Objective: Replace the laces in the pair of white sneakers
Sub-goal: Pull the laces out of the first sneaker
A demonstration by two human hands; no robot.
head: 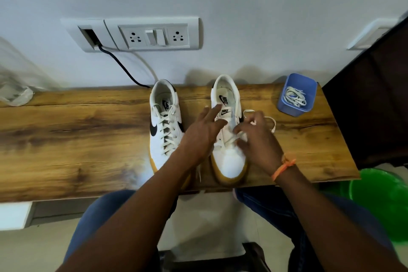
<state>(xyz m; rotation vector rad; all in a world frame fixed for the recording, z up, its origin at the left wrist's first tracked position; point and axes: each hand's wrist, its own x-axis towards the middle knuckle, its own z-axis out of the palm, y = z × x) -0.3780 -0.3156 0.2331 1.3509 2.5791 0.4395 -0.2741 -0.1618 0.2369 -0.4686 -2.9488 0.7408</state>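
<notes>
Working over the right-hand sneaker, both hands are being kept close above its eyelet rows. That shoe is standing on the desk with its toe toward the person and its heel toward the wall, so its long axis is running straight away from the body. The right hand is being held on the shoe's outer side, its fingers curled and apparently pinching the lace, which is looping out to the right over the desk; the exact pinch is being blurred by motion. The left hand is being laid across the inner side of the shoe with its fingers straight and released, the tips resting near the tongue. Only the lowest eyelets are seen crossed by lace, so the right hand is judged the nearer one for the next pull, outward and to the right. Open desk is being left there as far as the blue tub holding more laces. The left-hand sneaker, fully laced, is standing just beside the left wrist, and little room is being left between the two shoes.
</notes>
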